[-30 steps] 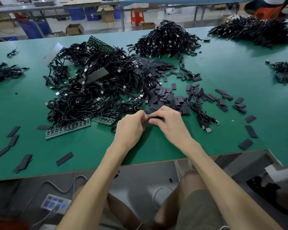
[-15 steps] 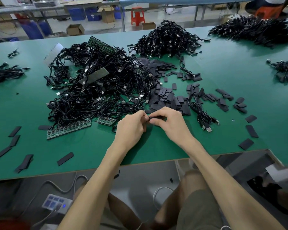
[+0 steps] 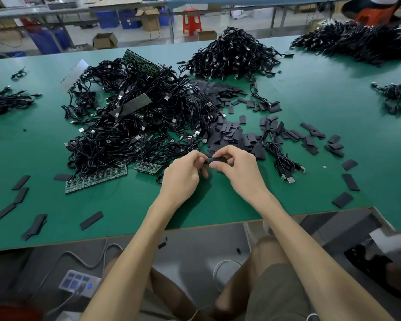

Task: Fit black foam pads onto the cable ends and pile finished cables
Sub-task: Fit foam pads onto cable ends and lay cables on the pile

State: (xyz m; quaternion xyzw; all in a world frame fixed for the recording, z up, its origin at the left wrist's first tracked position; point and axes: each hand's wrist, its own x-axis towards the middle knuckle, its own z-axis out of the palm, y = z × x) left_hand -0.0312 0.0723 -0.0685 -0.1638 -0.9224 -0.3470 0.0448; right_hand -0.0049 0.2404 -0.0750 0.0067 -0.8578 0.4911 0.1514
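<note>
**A:** Where's the foam pad [image 3: 218,160]?

**B:** The right grip [image 3: 240,171] pinches it. The pad's long axis runs left to right.

**A:** And the left grip [image 3: 183,174]?

**B:** Curled tight at the pad's left end, apparently pinching the cable end [image 3: 205,162], which is mostly hidden. Just beyond the pad lie loose pads [image 3: 232,137]. Beyond-left is the cable tangle [image 3: 137,121], and farthest off a cable pile [image 3: 234,54].

1. A black foam pad [image 3: 218,160] lies sideways, pinched between the left hand [image 3: 183,177] and right hand [image 3: 239,170].
2. Many loose pads [image 3: 232,135] lie scattered just behind it.
3. Tangled black cables [image 3: 137,121] sit heaped to their left.
</note>
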